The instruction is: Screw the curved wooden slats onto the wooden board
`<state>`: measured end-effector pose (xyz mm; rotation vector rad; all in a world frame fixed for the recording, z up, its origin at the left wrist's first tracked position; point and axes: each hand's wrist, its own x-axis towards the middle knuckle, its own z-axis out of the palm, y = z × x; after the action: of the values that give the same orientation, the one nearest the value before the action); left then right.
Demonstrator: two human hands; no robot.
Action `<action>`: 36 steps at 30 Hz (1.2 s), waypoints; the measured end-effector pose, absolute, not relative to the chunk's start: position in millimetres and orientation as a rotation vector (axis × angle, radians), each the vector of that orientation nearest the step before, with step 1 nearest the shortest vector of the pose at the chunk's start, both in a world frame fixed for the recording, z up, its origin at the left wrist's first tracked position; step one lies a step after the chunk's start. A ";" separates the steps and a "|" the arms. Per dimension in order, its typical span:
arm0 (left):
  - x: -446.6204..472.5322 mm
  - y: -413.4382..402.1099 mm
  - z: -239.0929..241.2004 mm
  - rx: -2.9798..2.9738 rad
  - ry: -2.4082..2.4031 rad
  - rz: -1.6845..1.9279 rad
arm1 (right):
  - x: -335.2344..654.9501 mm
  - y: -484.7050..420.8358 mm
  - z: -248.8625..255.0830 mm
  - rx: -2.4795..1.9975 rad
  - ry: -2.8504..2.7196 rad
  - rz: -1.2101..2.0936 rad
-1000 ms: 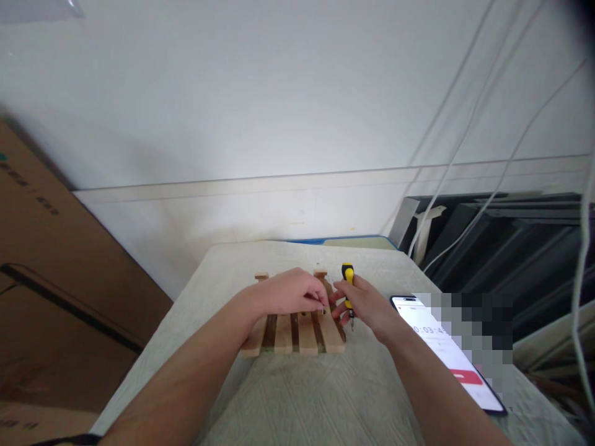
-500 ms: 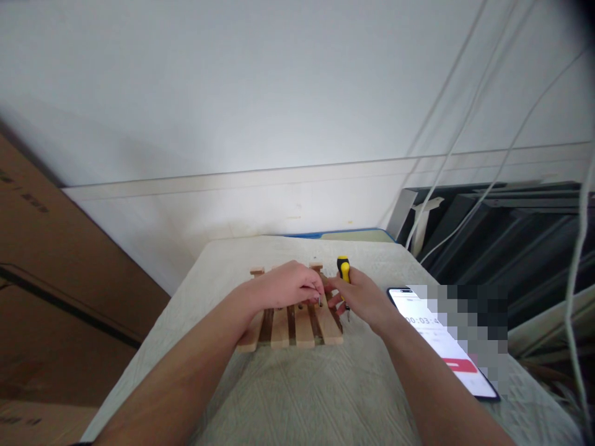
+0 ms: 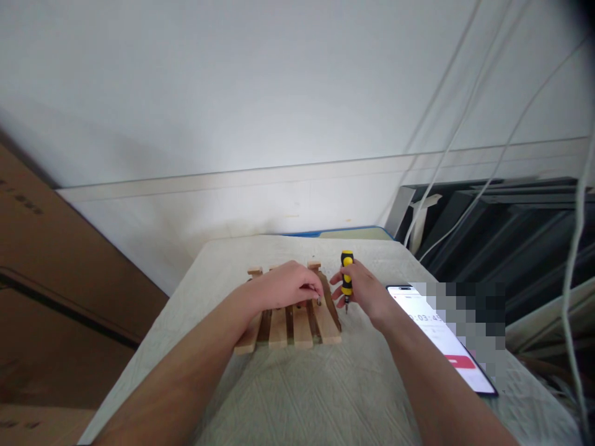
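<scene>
A small wooden slatted rack [image 3: 304, 328] lies on the cloth-covered table, its slats pointing toward me. My left hand [image 3: 292, 286] reaches over it, with thumb and fingertips pinched at the rightmost slat. Between those fingertips is a small, shiny screw [image 3: 319, 301] at a hole in the slat. Just right of the rack, my right hand [image 3: 360, 286] holds a yellow-and-black screwdriver [image 3: 346, 272] nearly upright, tip downward. The screwdriver's tip is apart from the wood. Part of the rack's far side is hidden under my left hand.
On the right of the table [image 3: 297, 402] lies a phone [image 3: 434, 334] showing a timer. Brown cardboard [image 3: 60, 297] stands at left, a white wall [image 3: 279, 93] behind. Dark metal panels [image 3: 525, 235] and hanging white cables [image 3: 574, 272] are at right.
My right hand has drawn slightly right, away from my left fingertips, and the screwdriver now stands more upright. My left hand stays pinched at the same slat.
</scene>
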<state>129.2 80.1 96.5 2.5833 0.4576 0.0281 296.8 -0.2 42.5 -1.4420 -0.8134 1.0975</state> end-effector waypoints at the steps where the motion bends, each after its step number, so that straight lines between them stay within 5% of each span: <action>1: 129.0 80.6 95.4 2.587 0.453 0.022 | 296.5 -0.3 42.5 -1.437 -0.809 1.099; 9: 131.1 81.4 91.2 2.617 0.394 0.024 | 291.6 -2.4 48.9 -1.416 -0.834 1.001; 16: 133.6 82.2 90.2 2.600 0.395 0.007 | 296.7 -7.3 57.7 -1.491 -0.924 0.386; 24: 134.2 86.8 85.7 2.520 0.407 -0.038 | 283.9 -13.5 62.0 -1.055 -0.916 0.686; 36: 134.0 88.7 83.5 2.591 0.389 -0.023 | 276.1 -18.1 54.0 -1.219 -1.113 0.466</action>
<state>134.0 88.7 83.5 2.5914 0.3892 -0.0229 276.1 -18.1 54.0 -1.2194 -1.1126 0.4662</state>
